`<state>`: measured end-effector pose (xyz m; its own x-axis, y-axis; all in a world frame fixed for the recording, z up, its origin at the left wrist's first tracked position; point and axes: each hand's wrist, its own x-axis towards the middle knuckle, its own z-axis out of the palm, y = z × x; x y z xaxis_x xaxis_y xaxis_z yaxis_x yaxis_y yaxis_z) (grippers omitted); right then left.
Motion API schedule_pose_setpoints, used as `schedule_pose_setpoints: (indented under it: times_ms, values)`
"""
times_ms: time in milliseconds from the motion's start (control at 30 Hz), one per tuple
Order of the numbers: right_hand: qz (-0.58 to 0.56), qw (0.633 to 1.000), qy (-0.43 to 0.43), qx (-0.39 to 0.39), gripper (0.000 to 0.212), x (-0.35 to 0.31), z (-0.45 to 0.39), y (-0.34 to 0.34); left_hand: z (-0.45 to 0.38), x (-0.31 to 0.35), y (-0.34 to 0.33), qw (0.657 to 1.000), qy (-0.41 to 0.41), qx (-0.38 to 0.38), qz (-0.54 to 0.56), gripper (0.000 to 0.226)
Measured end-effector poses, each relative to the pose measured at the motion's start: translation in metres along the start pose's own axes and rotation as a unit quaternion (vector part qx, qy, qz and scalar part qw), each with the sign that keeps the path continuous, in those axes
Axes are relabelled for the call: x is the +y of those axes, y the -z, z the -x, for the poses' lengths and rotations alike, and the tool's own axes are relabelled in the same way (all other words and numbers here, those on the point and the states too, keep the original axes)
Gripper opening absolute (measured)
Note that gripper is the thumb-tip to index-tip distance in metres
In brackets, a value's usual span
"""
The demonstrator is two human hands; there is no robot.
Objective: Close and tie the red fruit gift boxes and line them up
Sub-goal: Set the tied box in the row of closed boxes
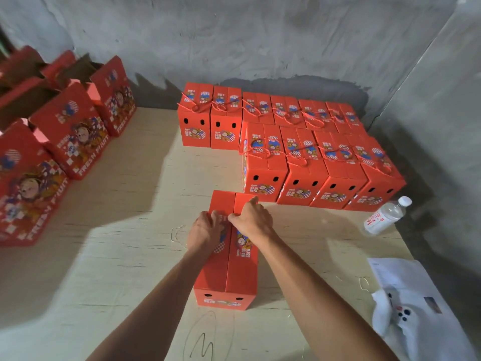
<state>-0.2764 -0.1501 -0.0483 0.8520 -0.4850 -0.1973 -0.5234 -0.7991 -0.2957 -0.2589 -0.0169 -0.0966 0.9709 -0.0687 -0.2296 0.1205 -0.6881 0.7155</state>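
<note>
Red printed cardboard fruit gift box [229,267] stands centre on pale tabletop [125,204], top flaps closed, no cord. Behind, at right: two rows of closed, cord-tied red boxes [299,142]. Left: open-topped red boxes [67,131], lined up.

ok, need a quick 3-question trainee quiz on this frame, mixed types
1. True or false: the red cardboard gift box under both hands already has a cord tied over its top.
2. Which row of tied boxes is shorter? A) the front row B) the back row
3. Fill in: the clear plastic water bottle stands to the ___ of the tied rows.

Key
1. False: no cord shows; the left hand and right hand press its closed flaps.
2. A
3. right
</note>
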Motion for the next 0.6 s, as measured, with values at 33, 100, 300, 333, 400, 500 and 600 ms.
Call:
schedule_pose_setpoints:
  times_ms: [33, 100, 300, 333, 400, 500, 600]
  values:
    - [0.006, 1.0, 0.004, 0.004, 0.097, -0.001, -0.001, 0.002, 0.002, 0.002, 0.0, 1.0, -0.013, 0.012, 0.002, 0.041]
    - [0.033, 0.999, 0.02, 0.006, 0.074, -0.007, -0.003, 0.006, 0.006, 0.005, 0.001, 0.999, -0.037, 0.033, 0.01, 0.038]
    - [0.087, 0.995, 0.038, -0.017, 0.058, -0.018, -0.004, 0.006, 0.015, 0.007, 0.008, 0.991, -0.117, 0.061, 0.039, 0.035]
    - [0.085, 0.996, 0.036, -0.017, 0.057, -0.018, -0.004, 0.006, 0.015, 0.007, 0.008, 0.989, -0.131, 0.057, 0.031, 0.036]
    - [0.071, 0.997, 0.036, -0.023, 0.053, -0.019, -0.005, 0.009, 0.013, 0.005, 0.007, 0.988, -0.146, 0.051, 0.02, 0.041]
    - [0.019, 0.999, 0.027, -0.031, 0.045, -0.014, -0.005, 0.017, 0.008, 0.002, 0.006, 0.988, -0.151, 0.036, 0.014, 0.047]
    - [-0.013, 1.0, 0.021, -0.016, 0.05, -0.004, -0.001, 0.02, 0.006, 0.0, 0.005, 0.988, -0.152, 0.019, 0.014, 0.055]
